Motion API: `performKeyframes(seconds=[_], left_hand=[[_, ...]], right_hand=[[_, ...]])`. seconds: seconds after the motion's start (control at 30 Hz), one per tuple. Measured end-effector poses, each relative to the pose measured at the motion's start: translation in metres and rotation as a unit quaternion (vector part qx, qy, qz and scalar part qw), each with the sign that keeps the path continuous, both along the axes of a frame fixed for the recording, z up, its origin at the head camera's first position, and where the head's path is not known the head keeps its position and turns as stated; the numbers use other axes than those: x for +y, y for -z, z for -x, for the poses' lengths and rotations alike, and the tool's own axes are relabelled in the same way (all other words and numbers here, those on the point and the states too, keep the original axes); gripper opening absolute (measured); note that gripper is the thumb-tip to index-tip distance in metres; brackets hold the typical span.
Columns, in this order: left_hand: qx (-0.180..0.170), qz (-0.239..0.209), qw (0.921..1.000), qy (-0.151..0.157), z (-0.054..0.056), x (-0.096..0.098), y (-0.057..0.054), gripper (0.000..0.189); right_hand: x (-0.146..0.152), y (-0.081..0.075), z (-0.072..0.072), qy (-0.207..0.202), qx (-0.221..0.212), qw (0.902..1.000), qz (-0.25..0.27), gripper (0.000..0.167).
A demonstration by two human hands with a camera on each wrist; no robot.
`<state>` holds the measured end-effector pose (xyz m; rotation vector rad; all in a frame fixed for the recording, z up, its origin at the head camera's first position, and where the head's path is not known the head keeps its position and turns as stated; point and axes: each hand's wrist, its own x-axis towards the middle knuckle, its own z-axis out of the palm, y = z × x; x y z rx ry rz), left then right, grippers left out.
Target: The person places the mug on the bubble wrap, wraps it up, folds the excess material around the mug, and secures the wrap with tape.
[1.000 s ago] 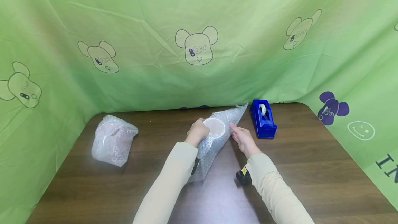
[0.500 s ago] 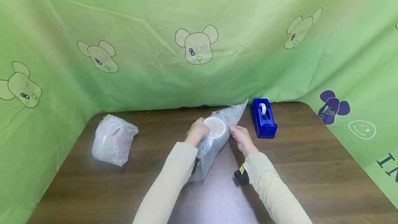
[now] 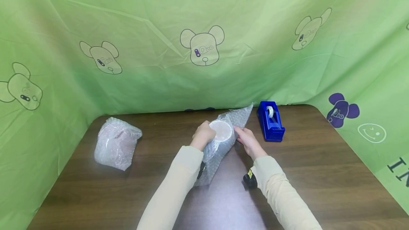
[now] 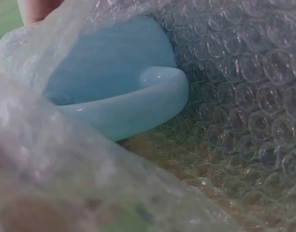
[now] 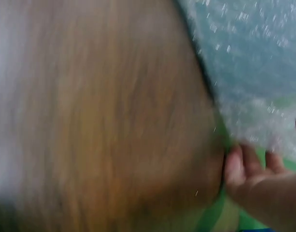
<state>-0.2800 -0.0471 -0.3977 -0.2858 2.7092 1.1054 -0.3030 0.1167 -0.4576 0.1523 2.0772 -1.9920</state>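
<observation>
A light blue mug (image 4: pixel 114 63) with its handle (image 4: pixel 152 99) lies wrapped in bubble wrap (image 4: pixel 244 96) in the left wrist view. From the head, one round pale end of the mug (image 3: pixel 221 130) shows, ringed in white. My left hand (image 3: pixel 203 133) grips the mug and wrap from the left side. On the right, my right hand (image 3: pixel 247 140) pinches the wrap's edge close to the mug. The right wrist view is blurred, but shows my right hand's fingers (image 5: pixel 237 166) at the clear wrap (image 5: pixel 254 72). The wrap's far corner stands out toward the back.
A blue tape dispenser (image 3: pixel 271 121) with a roll of clear tape stands at the back right of the brown table (image 3: pixel 319 173). Toward the left lies another bubble-wrapped bundle (image 3: pixel 116 144). A green printed cloth (image 3: pixel 153 45) hangs behind and at both sides.
My right hand has shifted a little left toward the mug, drawing the wrap's edge with it. The wrap's far corner has tipped and moved slightly. My left hand stays in place.
</observation>
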Motion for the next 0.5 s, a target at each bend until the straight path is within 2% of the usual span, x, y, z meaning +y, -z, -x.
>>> performKeyframes(seconds=[0.1,0.23,0.33,0.5], left_hand=[[0.0,-0.001,1.0,-0.002,0.0,0.001,0.001,0.045],[-0.001,0.0,1.0,-0.004,0.0,0.002,0.002,0.046],[0.0,0.002,1.0,-0.005,0.001,0.002,0.002,0.047],[-0.001,0.007,1.0,-0.005,0.001,0.002,0.0,0.046]], right_hand=[[-0.002,-0.005,-0.003,-0.02,-0.004,0.9994,0.027,0.059],[-0.003,-0.006,-0.004,-0.019,-0.005,0.9989,0.042,0.058],[-0.003,-0.007,-0.004,-0.024,-0.005,0.9988,0.043,0.067],[-0.003,-0.013,-0.004,-0.063,0.006,0.9977,0.022,0.082]])
